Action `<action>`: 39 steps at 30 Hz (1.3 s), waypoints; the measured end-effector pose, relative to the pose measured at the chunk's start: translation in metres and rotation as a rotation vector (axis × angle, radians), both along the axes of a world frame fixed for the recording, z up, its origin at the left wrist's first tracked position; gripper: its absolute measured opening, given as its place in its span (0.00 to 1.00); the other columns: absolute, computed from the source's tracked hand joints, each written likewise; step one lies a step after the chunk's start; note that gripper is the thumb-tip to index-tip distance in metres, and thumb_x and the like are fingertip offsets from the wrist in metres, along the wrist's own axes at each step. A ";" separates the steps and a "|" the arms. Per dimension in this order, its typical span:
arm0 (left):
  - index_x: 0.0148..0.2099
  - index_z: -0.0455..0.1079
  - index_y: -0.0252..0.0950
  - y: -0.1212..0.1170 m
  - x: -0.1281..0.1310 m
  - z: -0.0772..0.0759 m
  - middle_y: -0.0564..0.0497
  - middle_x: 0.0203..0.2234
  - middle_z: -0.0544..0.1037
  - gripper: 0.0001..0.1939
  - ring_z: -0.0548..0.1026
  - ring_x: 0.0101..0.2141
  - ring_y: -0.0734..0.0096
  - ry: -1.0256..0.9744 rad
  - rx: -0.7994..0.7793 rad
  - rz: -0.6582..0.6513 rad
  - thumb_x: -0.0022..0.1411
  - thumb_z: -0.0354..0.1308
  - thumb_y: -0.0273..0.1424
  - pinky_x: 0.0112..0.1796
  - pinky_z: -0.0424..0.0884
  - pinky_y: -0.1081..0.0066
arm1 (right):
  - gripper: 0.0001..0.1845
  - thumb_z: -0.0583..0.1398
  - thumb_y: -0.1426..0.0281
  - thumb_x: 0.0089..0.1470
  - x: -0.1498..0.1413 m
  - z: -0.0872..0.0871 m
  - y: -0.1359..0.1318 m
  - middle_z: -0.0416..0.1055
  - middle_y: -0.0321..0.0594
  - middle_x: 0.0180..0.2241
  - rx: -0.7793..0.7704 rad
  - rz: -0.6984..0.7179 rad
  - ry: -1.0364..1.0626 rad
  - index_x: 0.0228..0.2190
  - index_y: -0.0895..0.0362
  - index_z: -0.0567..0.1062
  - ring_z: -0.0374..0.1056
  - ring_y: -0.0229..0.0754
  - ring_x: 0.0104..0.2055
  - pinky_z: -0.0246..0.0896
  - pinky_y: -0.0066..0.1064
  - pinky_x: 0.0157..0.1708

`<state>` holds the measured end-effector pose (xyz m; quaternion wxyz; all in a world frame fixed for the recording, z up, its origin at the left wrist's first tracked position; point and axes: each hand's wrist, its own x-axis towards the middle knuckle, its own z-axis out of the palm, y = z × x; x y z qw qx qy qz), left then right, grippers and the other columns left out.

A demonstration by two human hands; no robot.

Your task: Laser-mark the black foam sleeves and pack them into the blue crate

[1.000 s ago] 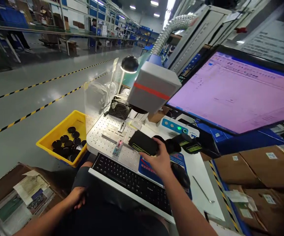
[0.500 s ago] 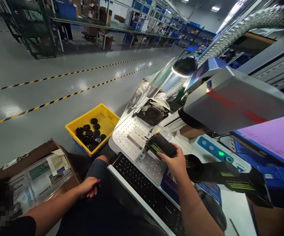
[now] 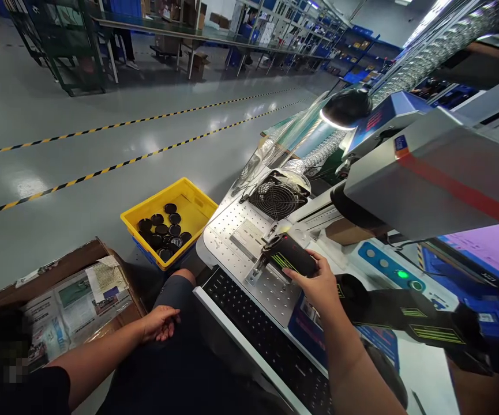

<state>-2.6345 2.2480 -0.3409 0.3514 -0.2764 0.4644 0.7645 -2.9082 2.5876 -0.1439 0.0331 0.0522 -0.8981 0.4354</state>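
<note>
My right hand (image 3: pixel 318 285) grips a black box-shaped part with green lines (image 3: pixel 290 256) and holds it on the perforated metal plate (image 3: pixel 236 230), against a small metal fixture (image 3: pixel 260 266) under the grey laser head (image 3: pixel 431 173). My left hand (image 3: pixel 159 323) rests loosely curled on my thigh, holding nothing. A row of similar black parts with green lines (image 3: pixel 409 320) lies to the right of my right hand.
A black keyboard (image 3: pixel 266 337) sits in front of the plate. A yellow bin (image 3: pixel 169 222) with several black round caps stands on the floor at left, beside a cardboard box (image 3: pixel 65 300) lined with newspaper. A fan (image 3: pixel 277 199), a lamp (image 3: pixel 346 109) and a control panel (image 3: pixel 391 271) stand behind.
My right hand carried the black part left from the mat onto the plate against the fixture. My head turned left, so the monitor left the view. The left hand stayed on my thigh.
</note>
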 end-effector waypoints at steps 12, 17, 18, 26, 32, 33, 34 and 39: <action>0.35 0.69 0.34 -0.001 -0.002 0.008 0.51 0.12 0.73 0.28 0.66 0.10 0.74 -0.012 0.014 0.003 0.49 0.63 0.56 0.10 0.51 0.79 | 0.47 0.72 0.54 0.37 0.002 0.025 -0.007 0.71 0.45 0.54 0.177 0.080 -0.034 0.60 0.49 0.71 0.67 0.57 0.56 0.60 0.50 0.58; 0.35 0.69 0.34 0.000 -0.002 0.010 0.51 0.12 0.73 0.26 0.65 0.10 0.74 -0.013 0.010 0.001 0.52 0.61 0.54 0.11 0.50 0.78 | 0.47 0.71 0.54 0.39 -0.002 0.031 -0.008 0.72 0.43 0.53 0.243 0.109 -0.071 0.62 0.49 0.70 0.67 0.56 0.56 0.61 0.48 0.58; 0.35 0.69 0.34 0.000 -0.003 0.011 0.51 0.12 0.73 0.26 0.65 0.10 0.75 -0.014 0.008 0.000 0.52 0.61 0.54 0.11 0.50 0.79 | 0.48 0.70 0.54 0.39 -0.003 0.033 -0.009 0.72 0.43 0.53 0.263 0.113 -0.072 0.62 0.48 0.69 0.67 0.56 0.56 0.61 0.47 0.57; 0.35 0.70 0.35 -0.002 -0.004 0.013 0.53 0.12 0.74 0.25 0.66 0.10 0.76 -0.027 -0.004 -0.012 0.54 0.61 0.54 0.12 0.49 0.79 | 0.46 0.69 0.55 0.41 -0.007 0.046 -0.016 0.72 0.43 0.50 0.422 0.183 -0.043 0.63 0.47 0.69 0.68 0.56 0.53 0.64 0.45 0.52; 0.36 0.70 0.35 -0.002 -0.005 0.010 0.53 0.12 0.74 0.25 0.66 0.10 0.76 -0.033 -0.005 -0.016 0.56 0.60 0.54 0.12 0.48 0.79 | 0.49 0.69 0.55 0.41 -0.006 0.038 -0.012 0.72 0.43 0.51 0.398 0.170 -0.065 0.64 0.48 0.66 0.68 0.56 0.55 0.62 0.47 0.56; 0.36 0.70 0.35 -0.002 -0.005 0.010 0.53 0.12 0.74 0.25 0.66 0.10 0.76 -0.032 -0.006 -0.018 0.55 0.60 0.54 0.12 0.48 0.79 | 0.49 0.69 0.55 0.42 -0.006 0.038 -0.012 0.71 0.44 0.51 0.397 0.172 -0.068 0.65 0.47 0.66 0.68 0.57 0.55 0.62 0.47 0.56; 0.36 0.70 0.35 -0.002 -0.006 0.010 0.53 0.12 0.74 0.25 0.66 0.10 0.76 -0.029 -0.007 -0.023 0.54 0.61 0.54 0.12 0.48 0.79 | 0.48 0.69 0.55 0.42 -0.006 0.039 -0.013 0.71 0.44 0.51 0.400 0.174 -0.073 0.65 0.47 0.66 0.68 0.57 0.55 0.62 0.47 0.56; 0.36 0.69 0.35 -0.005 -0.009 0.017 0.53 0.12 0.74 0.28 0.65 0.10 0.76 -0.010 -0.053 -0.062 0.52 0.61 0.56 0.11 0.48 0.79 | 0.57 0.72 0.55 0.39 -0.004 0.048 -0.017 0.69 0.51 0.58 0.404 0.210 -0.058 0.67 0.52 0.61 0.62 0.64 0.62 0.58 0.54 0.61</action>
